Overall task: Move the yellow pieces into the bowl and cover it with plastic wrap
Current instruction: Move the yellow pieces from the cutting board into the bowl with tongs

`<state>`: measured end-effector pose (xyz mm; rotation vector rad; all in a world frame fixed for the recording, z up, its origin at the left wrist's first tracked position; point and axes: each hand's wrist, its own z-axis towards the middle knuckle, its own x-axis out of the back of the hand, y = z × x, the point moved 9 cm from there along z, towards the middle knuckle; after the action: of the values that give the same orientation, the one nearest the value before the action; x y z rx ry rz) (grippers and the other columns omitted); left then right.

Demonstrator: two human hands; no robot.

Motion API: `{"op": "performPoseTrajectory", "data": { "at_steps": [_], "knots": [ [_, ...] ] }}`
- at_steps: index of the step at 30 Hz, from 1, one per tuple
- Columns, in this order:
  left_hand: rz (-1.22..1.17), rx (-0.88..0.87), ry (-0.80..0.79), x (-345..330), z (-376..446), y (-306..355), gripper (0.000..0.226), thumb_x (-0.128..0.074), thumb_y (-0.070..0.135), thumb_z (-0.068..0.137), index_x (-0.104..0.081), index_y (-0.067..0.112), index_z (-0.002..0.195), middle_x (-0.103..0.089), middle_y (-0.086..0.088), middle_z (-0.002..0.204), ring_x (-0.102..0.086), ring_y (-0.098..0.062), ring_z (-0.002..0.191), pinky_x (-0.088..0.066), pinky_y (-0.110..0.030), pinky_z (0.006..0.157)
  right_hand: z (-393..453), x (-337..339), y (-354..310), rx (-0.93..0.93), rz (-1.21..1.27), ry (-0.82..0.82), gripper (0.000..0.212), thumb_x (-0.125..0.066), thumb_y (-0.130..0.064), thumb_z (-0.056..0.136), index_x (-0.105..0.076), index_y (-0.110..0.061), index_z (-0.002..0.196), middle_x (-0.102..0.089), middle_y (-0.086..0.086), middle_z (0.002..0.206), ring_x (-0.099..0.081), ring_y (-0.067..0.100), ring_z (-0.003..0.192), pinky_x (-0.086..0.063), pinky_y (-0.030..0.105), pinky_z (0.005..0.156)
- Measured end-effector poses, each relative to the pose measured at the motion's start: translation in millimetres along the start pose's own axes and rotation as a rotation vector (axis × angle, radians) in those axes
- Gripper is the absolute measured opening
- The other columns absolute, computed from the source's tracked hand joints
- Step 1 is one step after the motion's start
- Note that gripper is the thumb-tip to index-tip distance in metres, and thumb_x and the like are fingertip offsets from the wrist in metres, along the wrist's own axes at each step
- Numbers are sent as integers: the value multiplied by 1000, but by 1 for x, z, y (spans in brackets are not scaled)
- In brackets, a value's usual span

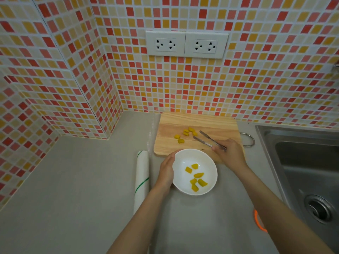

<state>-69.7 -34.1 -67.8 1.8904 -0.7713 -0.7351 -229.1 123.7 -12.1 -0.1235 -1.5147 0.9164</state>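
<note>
Yellow pieces [185, 135] wait mid-frame; my right hand [230, 153] grips wide-open tongs [209, 141], left hand [167, 168] flat against the bowl [211, 162]. A slippery piece might drop.

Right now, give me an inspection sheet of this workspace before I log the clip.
Surface: grey counter, wooden cutting board at the wall.
Job's things: white bowl holds six yellow pieces; others remain on the board; plastic wrap roll lies left of the bowl.
Clutter: orange ring, partly hidden.
Hands: left hand steadies the bowl; right hand holds tongs, open, empty.
Cables: nothing seen.
Surroundings: tiled wall, two outlets, sink.
</note>
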Motion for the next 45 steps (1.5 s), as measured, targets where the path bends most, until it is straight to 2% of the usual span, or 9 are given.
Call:
{"op": "performPoseTrajectory", "data": {
  "at_steps": [6, 9, 15, 23, 29, 33, 37, 41, 45],
  "knots": [
    [17, -6, -3, 2, 5, -3, 29, -42, 18, 96, -70, 23, 101, -71, 5, 99, -66, -8, 87, -54, -18, 70, 39, -34, 2, -93, -78, -12, 23, -59, -24, 87, -69, -7, 99, -60, 24, 95, -57, 38, 91, -40, 33, 67],
    [25, -12, -11, 3, 6, -5, 29, -42, 18, 97, -69, 22, 103, -71, 8, 97, -66, 0, 81, -51, -10, 62, 48, -42, 2, -94, -71, -8, 21, -58, -22, 88, -70, -7, 97, -63, 22, 94, -59, 36, 89, -37, 30, 65],
    [41, -24, -12, 4, 10, -8, 29, -43, 19, 96, -71, 27, 95, -72, 14, 91, -67, 2, 78, -51, -9, 61, 44, -33, 2, -67, -45, 72, 22, -61, -22, 87, -71, -13, 104, -62, 18, 91, -58, 33, 88, -36, 29, 65],
    [35, -22, -20, 2, 10, -7, 31, -45, 21, 94, -72, 32, 88, -74, 16, 84, -69, 1, 75, -52, -12, 59, -4, 7, -26, 59, 98, 160, 21, -65, -13, 83, -71, -9, 103, -61, 19, 77, -58, 30, 71, -47, 40, 66],
    [8, -16, -24, 1, 7, -6, 28, -42, 17, 96, -69, 25, 98, -71, 8, 93, -66, -6, 83, -53, -14, 64, -72, 16, -49, 160, 162, -8, 24, -68, -10, 81, -70, -8, 105, -60, 8, 81, -58, 19, 73, -42, 18, 66],
    [5, -18, -39, 0, 4, -6, 31, -37, 16, 97, -66, 19, 108, -69, 3, 99, -65, -11, 88, -53, -20, 71, -88, 4, -50, 152, 109, -182, 33, -69, -16, 81, -66, -11, 114, -58, 4, 90, -58, 17, 82, -45, 23, 75],
    [-2, -32, -34, -1, 2, -2, 33, -36, 14, 98, -64, 11, 115, -67, -4, 106, -63, -14, 90, -52, -19, 71, -75, 15, -46, 157, 153, -104, 36, -71, -13, 79, -65, -9, 114, -54, 6, 84, -49, 8, 68, -38, 8, 65],
    [-3, -20, -24, -1, 1, -2, 36, -34, 16, 98, -64, 12, 119, -65, -7, 112, -60, -22, 100, -49, -32, 82, -45, 19, -34, 116, 130, -5, 35, -70, -17, 80, -66, -11, 114, -54, 12, 82, -47, 11, 63, -36, 16, 63],
    [9, -28, -18, 0, 1, -1, 34, -36, 17, 98, -65, 14, 116, -66, -5, 108, -61, -18, 94, -51, -23, 72, -8, -2, -22, 38, 42, -9, 31, -67, -19, 82, -67, -11, 112, -55, 13, 82, -55, 27, 80, -38, 29, 68]
  ]
}}
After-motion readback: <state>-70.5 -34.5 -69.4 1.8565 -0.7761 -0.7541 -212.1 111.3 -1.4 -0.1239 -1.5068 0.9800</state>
